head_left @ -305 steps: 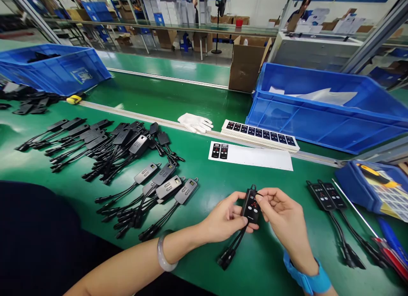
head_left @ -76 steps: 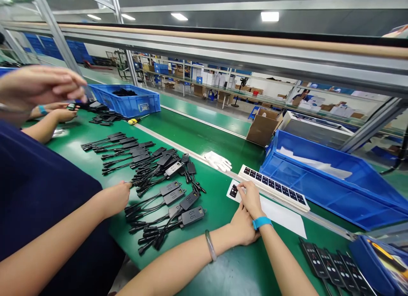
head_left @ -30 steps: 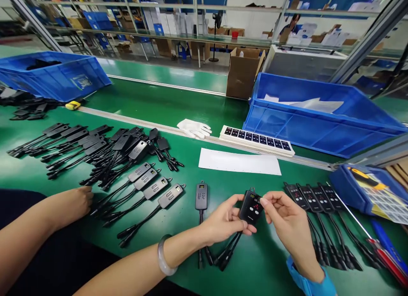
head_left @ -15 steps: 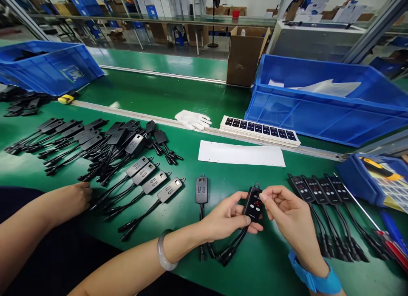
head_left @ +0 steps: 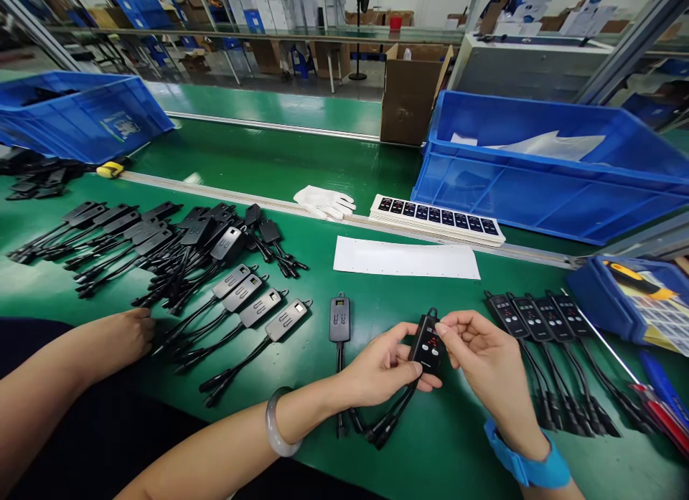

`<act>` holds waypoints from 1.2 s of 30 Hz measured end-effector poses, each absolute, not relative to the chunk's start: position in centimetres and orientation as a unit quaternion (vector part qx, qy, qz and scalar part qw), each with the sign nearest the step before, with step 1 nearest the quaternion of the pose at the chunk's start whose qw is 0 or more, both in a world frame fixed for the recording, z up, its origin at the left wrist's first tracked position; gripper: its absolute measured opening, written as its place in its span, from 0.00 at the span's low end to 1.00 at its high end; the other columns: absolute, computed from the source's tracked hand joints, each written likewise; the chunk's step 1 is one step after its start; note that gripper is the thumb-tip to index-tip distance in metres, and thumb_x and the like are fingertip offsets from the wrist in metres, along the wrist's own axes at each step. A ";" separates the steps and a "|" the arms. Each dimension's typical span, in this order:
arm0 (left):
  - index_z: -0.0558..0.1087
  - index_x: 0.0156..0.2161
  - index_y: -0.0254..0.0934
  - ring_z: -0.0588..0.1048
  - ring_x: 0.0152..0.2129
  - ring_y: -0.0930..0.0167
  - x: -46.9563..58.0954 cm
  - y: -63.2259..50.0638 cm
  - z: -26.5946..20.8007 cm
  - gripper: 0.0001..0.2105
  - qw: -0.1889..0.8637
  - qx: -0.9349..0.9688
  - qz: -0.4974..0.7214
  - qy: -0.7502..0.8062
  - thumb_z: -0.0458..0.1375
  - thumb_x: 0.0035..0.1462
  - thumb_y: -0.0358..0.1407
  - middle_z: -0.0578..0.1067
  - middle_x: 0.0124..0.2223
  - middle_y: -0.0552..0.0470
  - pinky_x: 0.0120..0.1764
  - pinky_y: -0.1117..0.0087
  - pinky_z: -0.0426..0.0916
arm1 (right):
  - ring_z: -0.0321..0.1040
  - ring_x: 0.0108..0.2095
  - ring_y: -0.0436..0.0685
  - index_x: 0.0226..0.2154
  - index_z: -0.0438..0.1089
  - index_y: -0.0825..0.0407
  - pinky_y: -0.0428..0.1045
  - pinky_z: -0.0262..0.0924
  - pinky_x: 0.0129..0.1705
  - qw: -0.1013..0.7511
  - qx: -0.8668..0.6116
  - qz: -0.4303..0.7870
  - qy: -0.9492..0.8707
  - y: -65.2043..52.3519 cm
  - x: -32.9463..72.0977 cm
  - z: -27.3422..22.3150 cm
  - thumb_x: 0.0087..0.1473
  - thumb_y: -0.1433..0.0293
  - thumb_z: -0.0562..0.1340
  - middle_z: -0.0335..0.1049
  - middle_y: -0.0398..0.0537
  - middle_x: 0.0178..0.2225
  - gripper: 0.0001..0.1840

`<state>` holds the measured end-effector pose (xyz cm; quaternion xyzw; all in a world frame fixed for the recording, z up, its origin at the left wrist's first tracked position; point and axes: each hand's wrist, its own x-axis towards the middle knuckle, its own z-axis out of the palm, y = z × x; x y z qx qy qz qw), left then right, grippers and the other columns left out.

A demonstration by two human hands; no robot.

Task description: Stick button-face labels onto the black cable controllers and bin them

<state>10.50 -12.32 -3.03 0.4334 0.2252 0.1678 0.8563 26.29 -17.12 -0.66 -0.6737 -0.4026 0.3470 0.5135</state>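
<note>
My left hand (head_left: 390,367), with a bangle on its wrist, grips a small black controller box (head_left: 428,342) with short cables hanging down from it. The box faces up, showing a glossy label with red marks and two pale buttons. My right hand (head_left: 474,342), wearing a blue wristband, has thumb and forefinger closed together at the top right edge of the box; its other fingers are curled. To the left lies a controller without a label (head_left: 339,321), its small display window visible. Several labelled controllers (head_left: 530,317) lie in a row at the right.
Another person's hand (head_left: 126,342) rests at left near unlabelled controllers (head_left: 258,306) and a larger pile (head_left: 199,234). A white strip (head_left: 406,258), a label sheet stack (head_left: 437,220) and a glove (head_left: 326,201) lie ahead. Blue bins (head_left: 538,191) stand behind; a blue tray (head_left: 608,306) sits right.
Almost nothing differs. Both my hands keep their hold at the controller, and my right thumb remains at its upper edge; the view has shifted slightly.
</note>
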 end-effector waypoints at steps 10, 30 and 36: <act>0.61 0.50 0.37 0.77 0.38 0.63 10.6 -12.4 -3.1 0.21 0.846 0.451 0.166 0.232 0.60 0.54 0.41 0.75 0.37 0.47 0.43 0.61 0.70 | 0.57 0.16 0.47 0.26 0.68 0.52 0.43 0.55 0.15 0.508 -0.685 0.328 -0.407 -17.0 26.1 -0.8 0.46 0.58 0.66 0.65 0.42 0.20 0.14; 0.61 0.39 0.37 0.77 0.28 0.69 10.4 -11.1 -2.9 0.12 0.857 0.371 0.237 0.267 0.53 0.57 0.44 0.74 0.32 0.50 0.30 0.71 0.70 | 0.68 0.47 0.62 0.62 0.51 0.43 0.54 0.69 0.41 0.430 -0.613 0.400 -0.530 -17.4 24.7 -3.7 0.36 0.64 0.73 0.66 0.50 0.53 0.52; 0.57 0.46 0.38 0.77 0.24 0.70 10.5 -11.5 -3.1 0.19 0.797 0.474 0.234 0.292 0.54 0.57 0.48 0.74 0.29 0.53 0.30 0.68 0.72 | 0.63 0.53 0.60 0.58 0.59 0.47 0.56 0.60 0.53 0.467 -0.618 0.381 -0.505 -17.1 24.6 -4.2 0.59 0.60 0.54 0.66 0.50 0.54 0.25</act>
